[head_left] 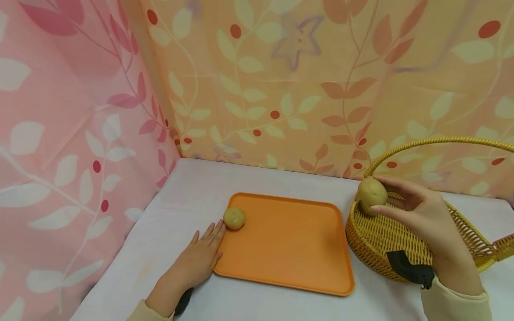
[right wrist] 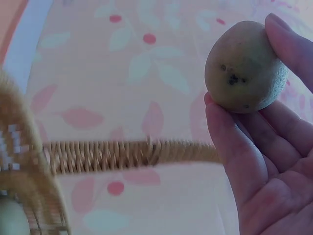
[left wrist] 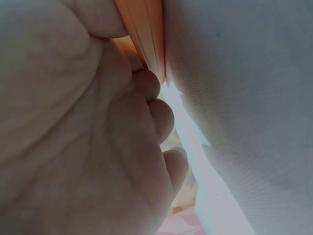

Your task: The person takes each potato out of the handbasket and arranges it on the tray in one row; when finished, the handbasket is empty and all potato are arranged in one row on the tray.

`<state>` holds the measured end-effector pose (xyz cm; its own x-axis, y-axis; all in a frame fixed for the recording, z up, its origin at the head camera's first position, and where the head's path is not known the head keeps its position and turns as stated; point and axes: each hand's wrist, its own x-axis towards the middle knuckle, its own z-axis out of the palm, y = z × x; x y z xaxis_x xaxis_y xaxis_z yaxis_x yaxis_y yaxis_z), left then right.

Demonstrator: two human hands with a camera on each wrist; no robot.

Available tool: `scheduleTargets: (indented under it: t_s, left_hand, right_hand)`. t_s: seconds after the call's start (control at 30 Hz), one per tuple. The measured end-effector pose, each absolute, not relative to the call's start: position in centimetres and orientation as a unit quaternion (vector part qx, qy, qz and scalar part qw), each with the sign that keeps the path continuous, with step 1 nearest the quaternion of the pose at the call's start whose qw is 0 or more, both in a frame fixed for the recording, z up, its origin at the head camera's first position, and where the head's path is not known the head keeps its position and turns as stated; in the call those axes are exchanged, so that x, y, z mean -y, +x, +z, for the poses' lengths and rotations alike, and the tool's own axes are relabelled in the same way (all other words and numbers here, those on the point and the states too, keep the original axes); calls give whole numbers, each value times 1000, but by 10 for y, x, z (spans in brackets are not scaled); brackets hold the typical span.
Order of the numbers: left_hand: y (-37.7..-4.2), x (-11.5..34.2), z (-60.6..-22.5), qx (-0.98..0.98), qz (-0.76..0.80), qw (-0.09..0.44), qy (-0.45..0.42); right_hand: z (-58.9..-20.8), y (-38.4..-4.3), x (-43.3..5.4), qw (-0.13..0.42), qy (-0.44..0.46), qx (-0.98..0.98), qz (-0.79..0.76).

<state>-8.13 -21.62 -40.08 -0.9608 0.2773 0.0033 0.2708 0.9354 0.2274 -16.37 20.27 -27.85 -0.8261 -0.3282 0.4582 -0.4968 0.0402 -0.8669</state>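
My right hand [head_left: 417, 209] pinches a potato [head_left: 372, 192] between thumb and fingers, above the left part of a yellow wicker basket [head_left: 361, 247]. The right wrist view shows dark spots on this held potato [right wrist: 244, 68], and part of another pale round thing [right wrist: 12, 218] low inside the basket. On the orange tray [head_left: 281, 240], a second potato [head_left: 234, 218] lies at the upper left rim. My left hand [head_left: 202, 254] rests at the tray's left edge, fingers extended, fingertips close to that potato. From the left wrist, the palm [left wrist: 98, 137] is seen beside the orange rim [left wrist: 146, 34].
A white cloth [head_left: 192, 178] covers the table. Patterned fabric hangs behind [head_left: 261, 89] and at the left [head_left: 80, 156]. The basket's tall handle [head_left: 437, 141] arches over it, close to my right hand.
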Motion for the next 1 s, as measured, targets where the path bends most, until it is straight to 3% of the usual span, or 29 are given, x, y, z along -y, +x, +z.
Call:
scheduleTargets:
  t_s: [0.33,0.57,1.0]
  left_hand:
    - [-81,214,-396,-984,116,19,134]
    - [-80,213,-393,-984,115,23,132]
    - [-80,213,-395,-984,115,12,137]
  right_hand:
    - [-280,-176,-163,39,315,711,628]
    - [-281,-185,-128,51,353,745,564]
    - [-301,-192,-75,-24,333,742,581]
